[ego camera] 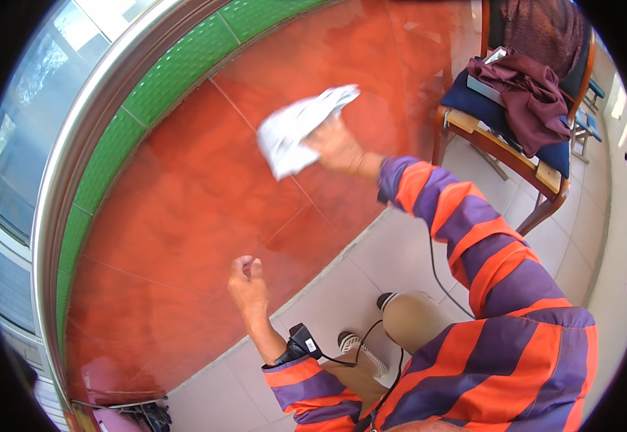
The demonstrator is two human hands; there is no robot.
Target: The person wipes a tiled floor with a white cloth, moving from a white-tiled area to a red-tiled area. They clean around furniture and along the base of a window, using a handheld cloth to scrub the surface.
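My right hand [337, 143] presses a white cloth [294, 132] against a glossy red-orange tiled surface [183, 216]. The cloth is bunched under my fingers, blurred, with one corner stretching toward the upper right. Darker, wet-looking smears cover parts of the red tiles. Lower down, my left hand [249, 286] hovers in front of the same tiles, its fingers curled loosely into a fist. Nothing is visible in it, and whether it touches the tiles I cannot tell.
Above the red tiles run a green tile strip [167, 81], a metal sill and a window [32, 102]. A wooden chair [508, 154] with maroon cloth [535, 102] stands at upper right. Black cables [437, 270] hang from my sleeves. Pale floor tiles [227, 383] lie under my shoes.
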